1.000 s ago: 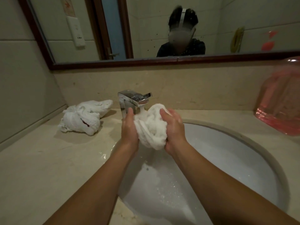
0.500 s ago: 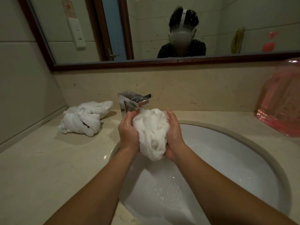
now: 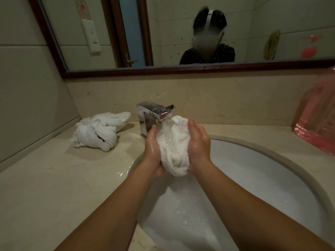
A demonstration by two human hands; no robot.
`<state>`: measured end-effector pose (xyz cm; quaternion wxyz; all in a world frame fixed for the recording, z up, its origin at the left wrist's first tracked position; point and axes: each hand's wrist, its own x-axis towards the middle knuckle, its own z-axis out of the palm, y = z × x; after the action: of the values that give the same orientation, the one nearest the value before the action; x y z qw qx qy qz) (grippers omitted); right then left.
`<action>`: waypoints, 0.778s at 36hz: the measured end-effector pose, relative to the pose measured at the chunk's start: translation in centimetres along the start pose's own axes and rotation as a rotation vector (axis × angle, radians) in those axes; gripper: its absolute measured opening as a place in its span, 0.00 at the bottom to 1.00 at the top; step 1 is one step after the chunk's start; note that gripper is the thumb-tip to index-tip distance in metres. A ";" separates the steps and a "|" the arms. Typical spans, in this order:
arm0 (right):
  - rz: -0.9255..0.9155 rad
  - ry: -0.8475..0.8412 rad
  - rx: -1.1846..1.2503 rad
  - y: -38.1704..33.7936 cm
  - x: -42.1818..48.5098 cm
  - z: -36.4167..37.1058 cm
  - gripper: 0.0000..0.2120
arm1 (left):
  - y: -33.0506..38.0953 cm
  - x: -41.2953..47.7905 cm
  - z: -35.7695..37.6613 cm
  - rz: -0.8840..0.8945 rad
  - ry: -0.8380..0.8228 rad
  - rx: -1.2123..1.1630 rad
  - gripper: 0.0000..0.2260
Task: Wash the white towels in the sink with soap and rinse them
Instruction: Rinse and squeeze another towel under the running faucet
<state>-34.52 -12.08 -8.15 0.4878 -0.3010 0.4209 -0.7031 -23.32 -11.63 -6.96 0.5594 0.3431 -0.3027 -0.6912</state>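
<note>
Both hands held one bunched white towel above the white sink basin, directly under the spout of the chrome faucet, with water beading on the cloth and foam lying in the bowl below. The left hand cupped the towel's left side, fingers curved around it, and the right hand pressed in from the right with fingers curled over the top edge, so the bundle was squeezed between the two palms. Soaked through, the towel probably weighed far more than it would dry, and it was plainly soft and limp, sagging into a bulge below the palms. With soap on it, it likely felt slick, so a wide, wrapping hold across the thick middle of the wad would suit it better than a pinch at a loose corner, which would let the rest drop and stretch. It was not fragile and could take hard wringing. A second white towel, twisted into a lump, lay on the beige countertop left of the faucet, well apart from the hands. A pink plastic bag sat at the right edge.
</note>
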 end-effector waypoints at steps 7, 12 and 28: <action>0.056 -0.018 -0.035 1.0 0.5 0.3 0.14 | 0.1 1.0 -0.6 0.075 0.067 -0.066 0.28; 0.255 0.080 0.089 1.1 1.1 -0.1 0.13 | -0.5 2.6 -1.5 0.172 0.155 -0.091 0.42; 0.394 -0.110 -0.007 2.6 0.8 -0.1 0.47 | 0.5 1.9 -1.9 0.268 0.314 -0.071 0.34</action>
<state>-33.76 -13.26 -10.48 0.6372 -0.2522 0.4470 -0.5750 -21.76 -13.66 -7.90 0.6985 0.3831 -0.2303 -0.5588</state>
